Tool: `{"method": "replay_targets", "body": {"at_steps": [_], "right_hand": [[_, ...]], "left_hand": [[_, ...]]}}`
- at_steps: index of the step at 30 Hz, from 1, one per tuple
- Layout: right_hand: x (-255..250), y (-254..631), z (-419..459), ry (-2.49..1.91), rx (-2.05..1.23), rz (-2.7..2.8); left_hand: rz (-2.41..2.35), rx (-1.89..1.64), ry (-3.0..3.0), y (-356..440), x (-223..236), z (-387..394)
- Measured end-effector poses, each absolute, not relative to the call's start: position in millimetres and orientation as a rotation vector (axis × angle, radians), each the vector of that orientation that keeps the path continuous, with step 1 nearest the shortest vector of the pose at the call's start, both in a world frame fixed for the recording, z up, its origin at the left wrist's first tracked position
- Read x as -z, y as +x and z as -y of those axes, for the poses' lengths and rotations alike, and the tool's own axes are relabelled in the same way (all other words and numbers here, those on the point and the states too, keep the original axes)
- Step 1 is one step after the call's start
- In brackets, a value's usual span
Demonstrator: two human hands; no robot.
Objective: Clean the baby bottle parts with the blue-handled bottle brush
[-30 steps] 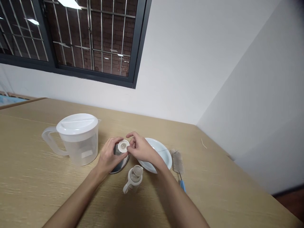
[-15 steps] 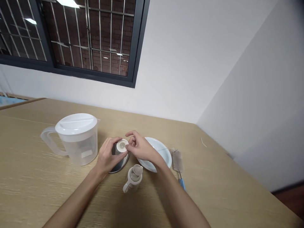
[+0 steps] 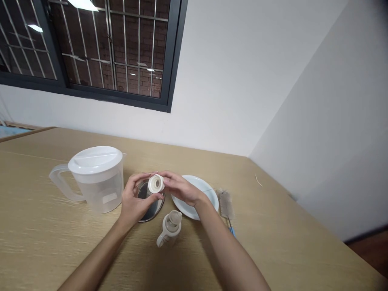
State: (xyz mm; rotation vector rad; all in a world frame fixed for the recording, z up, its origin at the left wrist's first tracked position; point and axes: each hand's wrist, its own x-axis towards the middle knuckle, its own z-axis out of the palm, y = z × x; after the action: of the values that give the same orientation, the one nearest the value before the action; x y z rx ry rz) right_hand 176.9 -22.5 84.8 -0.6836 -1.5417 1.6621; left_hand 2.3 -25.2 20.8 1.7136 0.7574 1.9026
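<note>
Hollow white piece [image 3: 151, 186] held between two hands

Nearest, a small handled bottle [image 3: 171, 231] stands on the surface [image 3: 273, 242]; toward the right edge lies a brush [image 3: 226, 204]. Over a dark disc [image 3: 148, 212], the left hand [image 3: 133, 204] cups the piece, the right hand [image 3: 184, 190] fingering its side: apparently handling it, which calls for steady support. Plate [image 3: 198, 182] beside; pitcher [image 3: 101, 188] toward the far-left corner
</note>
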Motion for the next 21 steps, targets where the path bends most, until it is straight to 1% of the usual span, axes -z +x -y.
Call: {"method": "replay_targets", "body": {"at_steps": [2,6,16,21], "right_hand": [[-85,177,22,-0.621,-1.729,1.465],[-84,179,22,-0.587,-1.755,1.419],[-76,171,22,-0.497,-1.851,1.367],[-75,170,21,-0.538,-1.868,1.342]], "left_hand": [[-0.747,-1.897,1.701,2,-24,27],[-0.749,-1.907,1.693,3,-27,30],[-0.763,-1.99,1.796,6,-20,33],[-0.758,-1.963,1.844,6,-20,35]]}}
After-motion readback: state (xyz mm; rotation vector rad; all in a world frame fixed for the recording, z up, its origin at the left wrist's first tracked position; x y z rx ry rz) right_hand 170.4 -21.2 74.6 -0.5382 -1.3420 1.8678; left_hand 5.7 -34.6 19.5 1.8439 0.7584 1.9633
